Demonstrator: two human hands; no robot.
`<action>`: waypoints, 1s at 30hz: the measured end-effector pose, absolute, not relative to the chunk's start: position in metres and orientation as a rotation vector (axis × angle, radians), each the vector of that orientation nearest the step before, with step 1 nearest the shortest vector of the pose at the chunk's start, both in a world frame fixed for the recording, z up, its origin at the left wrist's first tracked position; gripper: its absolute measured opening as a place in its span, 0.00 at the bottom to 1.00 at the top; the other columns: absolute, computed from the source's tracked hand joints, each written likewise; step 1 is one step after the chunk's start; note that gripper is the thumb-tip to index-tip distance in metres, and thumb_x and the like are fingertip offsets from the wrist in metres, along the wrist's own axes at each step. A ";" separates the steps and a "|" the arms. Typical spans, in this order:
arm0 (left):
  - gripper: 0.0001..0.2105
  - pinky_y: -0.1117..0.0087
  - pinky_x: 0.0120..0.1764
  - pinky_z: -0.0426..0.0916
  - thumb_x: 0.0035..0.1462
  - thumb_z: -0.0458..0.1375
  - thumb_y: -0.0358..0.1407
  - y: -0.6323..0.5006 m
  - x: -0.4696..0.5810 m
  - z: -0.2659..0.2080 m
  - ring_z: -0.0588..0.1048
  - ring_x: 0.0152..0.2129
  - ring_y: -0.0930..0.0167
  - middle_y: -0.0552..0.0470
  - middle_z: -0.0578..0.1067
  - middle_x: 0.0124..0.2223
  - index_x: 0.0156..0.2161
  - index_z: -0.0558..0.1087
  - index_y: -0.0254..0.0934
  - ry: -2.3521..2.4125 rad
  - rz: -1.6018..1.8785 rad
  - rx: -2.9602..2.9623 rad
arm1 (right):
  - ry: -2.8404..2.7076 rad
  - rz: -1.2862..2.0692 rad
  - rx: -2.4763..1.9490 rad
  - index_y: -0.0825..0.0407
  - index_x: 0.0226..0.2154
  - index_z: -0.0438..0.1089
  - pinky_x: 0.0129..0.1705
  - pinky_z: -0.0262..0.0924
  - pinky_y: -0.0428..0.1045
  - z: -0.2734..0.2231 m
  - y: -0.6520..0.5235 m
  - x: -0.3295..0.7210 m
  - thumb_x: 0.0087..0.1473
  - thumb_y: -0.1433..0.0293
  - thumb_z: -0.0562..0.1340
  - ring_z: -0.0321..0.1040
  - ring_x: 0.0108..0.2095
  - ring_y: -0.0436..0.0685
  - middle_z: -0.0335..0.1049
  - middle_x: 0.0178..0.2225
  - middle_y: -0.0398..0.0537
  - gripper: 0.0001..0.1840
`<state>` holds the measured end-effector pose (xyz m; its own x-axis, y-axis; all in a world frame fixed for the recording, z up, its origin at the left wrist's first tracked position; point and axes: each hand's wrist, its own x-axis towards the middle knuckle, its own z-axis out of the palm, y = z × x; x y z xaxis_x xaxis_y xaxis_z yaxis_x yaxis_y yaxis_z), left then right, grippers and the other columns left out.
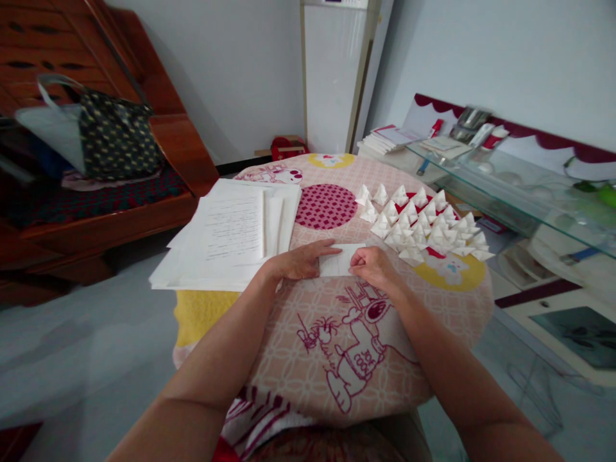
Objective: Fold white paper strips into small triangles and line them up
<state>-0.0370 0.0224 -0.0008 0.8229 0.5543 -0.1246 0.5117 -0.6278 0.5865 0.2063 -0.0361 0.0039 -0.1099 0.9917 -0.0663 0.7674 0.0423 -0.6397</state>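
A small folded white piece of paper [335, 262] lies on the round table in front of me. My left hand [303, 260] rests on its left end, fingers stretched out, one of them along the paper's top edge. At the right end, my right hand [373, 266] has its fingers pinched together on the paper. Left of my hands is a stack of white sheets [192, 256], the top ones bearing lines of writing. To the right stand many small pointed folded-paper pieces [421, 221] in loose rows.
A patterned cloth [308, 333] covers the table. Beyond its right side is a glass-topped cabinet [520, 192] holding papers and small items. A wooden bench [168, 154] with bags [115, 131] stands at the left. A tall white appliance [334, 77] is in the back corner.
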 end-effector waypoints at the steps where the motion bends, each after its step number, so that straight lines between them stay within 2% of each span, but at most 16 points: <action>1: 0.41 0.54 0.70 0.49 0.52 0.60 0.27 0.022 -0.038 -0.001 0.52 0.71 0.58 0.46 0.48 0.76 0.71 0.57 0.43 0.785 0.093 2.379 | -1.925 0.762 -1.780 0.51 0.26 0.75 0.30 0.57 0.46 0.003 -0.036 0.208 0.45 0.74 0.68 0.68 0.26 0.52 0.72 0.22 0.41 0.02; 4: 0.35 0.55 0.69 0.52 0.55 0.63 0.33 0.020 -0.039 -0.004 0.54 0.70 0.58 0.46 0.51 0.75 0.68 0.63 0.43 0.796 0.145 2.378 | -1.867 0.693 -1.853 0.51 0.34 0.77 0.32 0.59 0.47 0.004 -0.035 0.214 0.45 0.71 0.70 0.69 0.28 0.53 0.74 0.25 0.43 0.09; 8: 0.24 0.56 0.67 0.57 0.59 0.63 0.42 0.016 -0.039 -0.005 0.60 0.68 0.59 0.46 0.58 0.73 0.61 0.72 0.44 0.831 0.281 2.331 | -1.753 0.534 -1.987 0.53 0.43 0.77 0.36 0.62 0.50 0.005 -0.033 0.224 0.46 0.66 0.71 0.73 0.34 0.58 0.77 0.33 0.50 0.20; 11: 0.18 0.58 0.63 0.63 0.59 0.63 0.40 0.015 -0.038 -0.002 0.65 0.65 0.60 0.47 0.63 0.70 0.55 0.77 0.43 0.851 0.367 2.292 | -1.727 0.476 -2.046 0.53 0.41 0.77 0.37 0.63 0.51 0.004 -0.031 0.230 0.45 0.64 0.72 0.74 0.37 0.60 0.78 0.36 0.52 0.19; 14: 0.15 0.59 0.60 0.66 0.59 0.62 0.38 0.014 -0.035 0.002 0.69 0.62 0.61 0.46 0.66 0.69 0.51 0.79 0.42 0.869 0.401 2.267 | -1.720 0.445 -2.052 0.52 0.37 0.77 0.35 0.63 0.50 0.000 -0.028 0.235 0.44 0.63 0.73 0.74 0.35 0.59 0.78 0.33 0.51 0.17; 19: 0.20 0.59 0.57 0.69 0.58 0.62 0.36 0.010 -0.022 0.001 0.75 0.54 0.62 0.43 0.75 0.61 0.56 0.76 0.38 1.010 0.512 2.250 | -1.649 0.605 -1.975 0.52 0.28 0.76 0.28 0.59 0.47 -0.010 -0.023 0.239 0.42 0.67 0.70 0.70 0.25 0.54 0.73 0.22 0.43 0.08; 23: 0.23 0.60 0.56 0.70 0.56 0.61 0.32 0.008 -0.011 -0.002 0.77 0.50 0.63 0.45 0.80 0.54 0.58 0.75 0.36 1.099 0.637 2.194 | -1.617 0.703 -1.836 0.52 0.27 0.75 0.27 0.58 0.47 -0.011 -0.022 0.234 0.43 0.70 0.66 0.68 0.24 0.53 0.73 0.22 0.43 0.05; 26: 0.22 0.65 0.45 0.73 0.57 0.60 0.32 0.006 -0.007 -0.001 0.79 0.38 0.68 0.47 0.82 0.43 0.58 0.75 0.34 1.152 0.719 2.080 | -1.648 0.654 -1.741 0.52 0.28 0.74 0.29 0.58 0.47 -0.008 -0.023 0.229 0.45 0.69 0.64 0.68 0.26 0.54 0.73 0.23 0.43 0.04; 30: 0.21 0.71 0.33 0.67 0.55 0.61 0.32 0.003 -0.006 0.004 0.72 0.26 0.73 0.53 0.78 0.30 0.55 0.77 0.32 1.207 0.753 1.962 | -1.717 0.516 -1.682 0.51 0.30 0.74 0.30 0.58 0.47 -0.005 -0.024 0.222 0.49 0.68 0.63 0.68 0.27 0.54 0.72 0.23 0.42 0.05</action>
